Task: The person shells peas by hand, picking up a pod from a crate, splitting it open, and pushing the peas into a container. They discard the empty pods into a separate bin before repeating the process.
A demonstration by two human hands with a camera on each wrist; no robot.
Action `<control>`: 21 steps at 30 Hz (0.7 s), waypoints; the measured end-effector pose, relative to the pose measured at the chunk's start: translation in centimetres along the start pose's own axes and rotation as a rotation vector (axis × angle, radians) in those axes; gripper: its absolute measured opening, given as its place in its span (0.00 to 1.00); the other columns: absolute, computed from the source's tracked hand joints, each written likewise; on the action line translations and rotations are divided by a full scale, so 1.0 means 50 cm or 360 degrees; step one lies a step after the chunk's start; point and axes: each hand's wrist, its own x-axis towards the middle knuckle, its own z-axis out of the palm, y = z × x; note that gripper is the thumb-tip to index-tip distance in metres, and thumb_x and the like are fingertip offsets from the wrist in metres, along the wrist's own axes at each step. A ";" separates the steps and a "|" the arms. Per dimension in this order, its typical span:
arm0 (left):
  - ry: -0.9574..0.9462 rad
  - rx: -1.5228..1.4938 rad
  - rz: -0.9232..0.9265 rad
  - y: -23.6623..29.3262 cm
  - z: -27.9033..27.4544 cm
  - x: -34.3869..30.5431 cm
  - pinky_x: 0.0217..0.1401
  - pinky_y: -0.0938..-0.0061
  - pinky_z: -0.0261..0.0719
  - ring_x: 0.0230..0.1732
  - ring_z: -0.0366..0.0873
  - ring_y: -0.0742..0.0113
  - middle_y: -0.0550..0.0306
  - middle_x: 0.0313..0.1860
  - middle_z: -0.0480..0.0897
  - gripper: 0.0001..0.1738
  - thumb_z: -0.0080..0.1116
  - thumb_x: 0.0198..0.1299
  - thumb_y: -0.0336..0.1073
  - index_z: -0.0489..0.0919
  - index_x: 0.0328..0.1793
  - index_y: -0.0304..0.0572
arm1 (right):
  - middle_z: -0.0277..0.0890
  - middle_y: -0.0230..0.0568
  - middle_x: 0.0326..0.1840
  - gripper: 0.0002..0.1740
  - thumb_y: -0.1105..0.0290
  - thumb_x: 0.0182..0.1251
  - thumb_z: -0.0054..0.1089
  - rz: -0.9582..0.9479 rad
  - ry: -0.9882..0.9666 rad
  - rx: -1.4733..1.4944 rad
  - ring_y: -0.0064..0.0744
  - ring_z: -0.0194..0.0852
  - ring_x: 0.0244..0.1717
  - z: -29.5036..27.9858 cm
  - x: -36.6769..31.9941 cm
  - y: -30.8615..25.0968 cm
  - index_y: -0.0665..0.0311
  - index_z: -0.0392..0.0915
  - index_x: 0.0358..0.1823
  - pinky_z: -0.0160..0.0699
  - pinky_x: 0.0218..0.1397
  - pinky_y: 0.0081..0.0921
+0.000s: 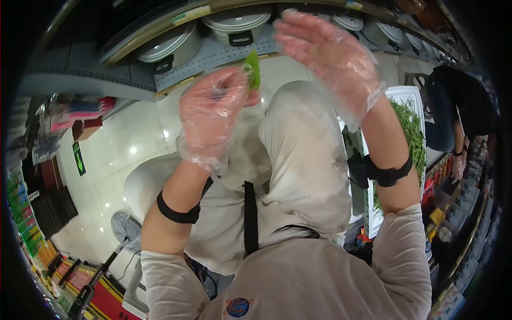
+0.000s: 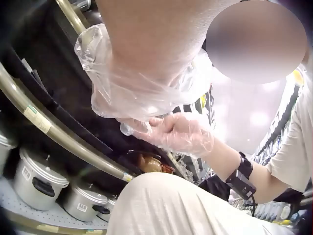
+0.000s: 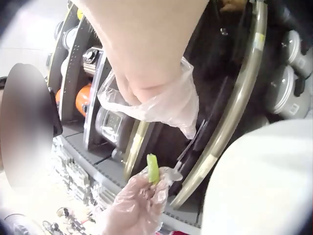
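My left hand (image 1: 210,109), in a clear plastic glove, pinches a bright green, pointed piece of vegetable (image 1: 254,70) between thumb and fingers. The same green piece (image 3: 153,169) sticks up from the fingertips in the right wrist view. Also gloved, my right hand (image 1: 338,64) is raised to the right of it with fingers extended and holds nothing. Beside my right forearm, a white box (image 1: 421,109) contains many thin green vegetable pieces (image 1: 406,125). In the left wrist view the left hand's fingers are mostly hidden behind its wrist and glove.
Shelves with lidded pots (image 1: 237,24) run across the front. Another person (image 1: 461,101) in dark clothes is bent over on the right. Hanging goods (image 1: 69,114) and a small brown box (image 1: 87,128) stand at left, near a green floor arrow (image 1: 79,158).
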 end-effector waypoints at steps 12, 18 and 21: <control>-0.0077 0.0031 0.0140 0.021 -0.096 -0.079 0.42 0.75 0.84 0.36 0.84 0.66 0.48 0.39 0.84 0.15 0.58 0.64 0.31 0.79 0.50 0.24 | 0.78 0.31 0.26 0.19 0.58 0.65 0.63 0.0124 -0.0319 -0.1142 0.19 0.70 0.26 0.135 -0.068 0.047 0.71 0.82 0.41 0.72 0.31 0.20; -0.0237 -0.0224 0.0010 0.027 -0.107 -0.098 0.41 0.73 0.85 0.36 0.84 0.66 0.48 0.38 0.85 0.14 0.56 0.66 0.33 0.81 0.49 0.28 | 0.78 0.32 0.27 0.15 0.64 0.63 0.67 0.0062 -0.0085 -0.1035 0.18 0.72 0.26 0.101 -0.091 0.055 0.72 0.82 0.41 0.72 0.29 0.17; -0.0207 -0.0157 0.0012 0.040 -0.096 -0.096 0.40 0.72 0.85 0.36 0.84 0.64 0.46 0.40 0.84 0.16 0.54 0.68 0.36 0.81 0.50 0.27 | 0.79 0.31 0.27 0.16 0.65 0.61 0.70 -0.0170 0.0241 -0.1228 0.19 0.74 0.27 0.045 -0.146 0.025 0.72 0.83 0.40 0.73 0.29 0.16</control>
